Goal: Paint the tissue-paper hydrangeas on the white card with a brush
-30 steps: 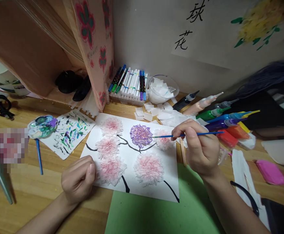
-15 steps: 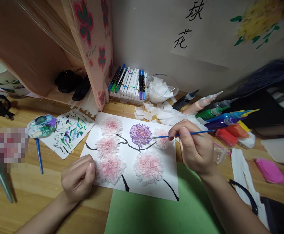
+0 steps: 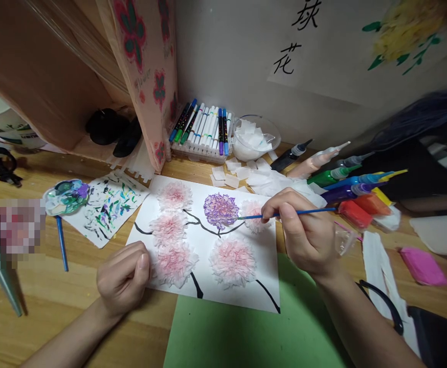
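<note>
My right hand (image 3: 307, 236) pinches a thin blue paintbrush (image 3: 315, 210). The brush points left, its tip at the right edge of a purple-tinted paper flower (image 3: 220, 210). That flower sits on a white sheet (image 3: 208, 294) among several pink tissue-paper flowers (image 3: 232, 259), with black painted branch lines between them. Curled into a fist, my left hand (image 3: 124, 278) rests at the sheet's lower left edge, beside a pink flower (image 3: 175, 263). Nothing shows in its fingers, though the inside of the fist is hidden.
A paint-smeared palette (image 3: 66, 198) and a spotted paper (image 3: 108, 209) lie left. Behind the sheet stand a marker box (image 3: 202, 130) and a bowl of tissue squares (image 3: 256, 138). Paint bottles (image 3: 334, 176) and clay packs (image 3: 356, 213) are at right. A green mat (image 3: 223, 340) lies in front.
My right hand and the brush have shifted very slightly left, the tip staying by the purple flower. The left fist keeps its place. The whole view has moved slightly.
</note>
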A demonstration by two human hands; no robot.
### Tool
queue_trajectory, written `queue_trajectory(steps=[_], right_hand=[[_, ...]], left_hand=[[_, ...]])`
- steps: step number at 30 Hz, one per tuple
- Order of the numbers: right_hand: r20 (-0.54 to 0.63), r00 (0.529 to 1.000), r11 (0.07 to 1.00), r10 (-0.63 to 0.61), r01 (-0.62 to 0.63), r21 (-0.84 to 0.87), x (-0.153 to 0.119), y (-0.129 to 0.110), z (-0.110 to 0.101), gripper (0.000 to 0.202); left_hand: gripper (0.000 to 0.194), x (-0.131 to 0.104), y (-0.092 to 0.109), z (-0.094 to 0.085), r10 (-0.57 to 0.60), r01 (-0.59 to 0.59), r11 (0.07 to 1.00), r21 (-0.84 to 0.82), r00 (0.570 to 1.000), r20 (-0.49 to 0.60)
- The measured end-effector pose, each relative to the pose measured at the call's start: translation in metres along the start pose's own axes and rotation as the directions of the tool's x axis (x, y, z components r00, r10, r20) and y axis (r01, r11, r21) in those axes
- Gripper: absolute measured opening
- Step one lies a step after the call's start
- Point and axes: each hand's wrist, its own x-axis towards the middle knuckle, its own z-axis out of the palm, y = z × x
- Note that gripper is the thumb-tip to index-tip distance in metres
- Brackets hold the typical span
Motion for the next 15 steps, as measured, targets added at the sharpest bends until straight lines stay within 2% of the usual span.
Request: queue_trajectory(steps=[4,10,15], right_hand=[[0.042,0.999,0.999,-0.012,0.013,-0.034,0.0002,0.0001,0.0009,0.025],[0.004,1.000,1.000,-0.010,0.010,-0.016,-0.0004,-0.0001,-0.0008,0.025],[0.057,0.998,0.999,-0.029,0.030,-0.016,-0.0009,-0.0004,0.0007,0.023]], left_hand=[[0.034,-0.0010,-0.0008,0.0002,0.004,-0.004,1.000,-0.005,1.000,0.002],[0.034,-0.0001,0.0004,0.0006,-0.003,0.003,1.000,-0.003,1.000,-0.006],[0.034,-0.0014,-0.0014,-0.0001,-0.002,0.002,1.000,-0.009,1.000,0.006]])
